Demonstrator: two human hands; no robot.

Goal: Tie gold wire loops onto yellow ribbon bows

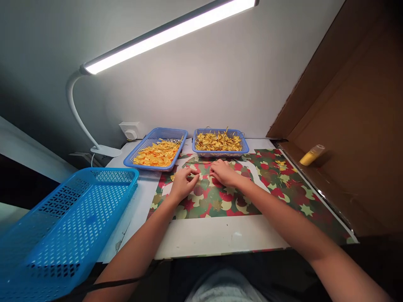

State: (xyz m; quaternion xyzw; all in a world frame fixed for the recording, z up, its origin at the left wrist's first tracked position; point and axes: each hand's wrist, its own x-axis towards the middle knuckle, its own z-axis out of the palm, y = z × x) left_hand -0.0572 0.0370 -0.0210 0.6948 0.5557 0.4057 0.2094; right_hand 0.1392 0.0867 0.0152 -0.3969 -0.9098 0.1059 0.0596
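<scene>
My left hand [185,181] is over the patterned mat, with thumb and index finger curled toward each other in a near pinch. Facing it across a small gap, my right hand [223,173] has its fingers bent and pressed together. Anything between the fingertips of either hand is too small to make out. Just beyond the hands lie thin dark strands [198,162] on the mat. Behind them stand a blue basket [181,163] of yellow-orange folded pieces [154,157] and a second blue basket [217,153] of gold ribbon bows [217,141].
A large bright-blue basket [91,218] stands at the left. A lamp [170,35] reaches over the table from its base [106,151]. Several gold pieces [281,163] lie on the mat [239,205] at right, near a yellow bottle [311,155] and a cardboard wall [355,105].
</scene>
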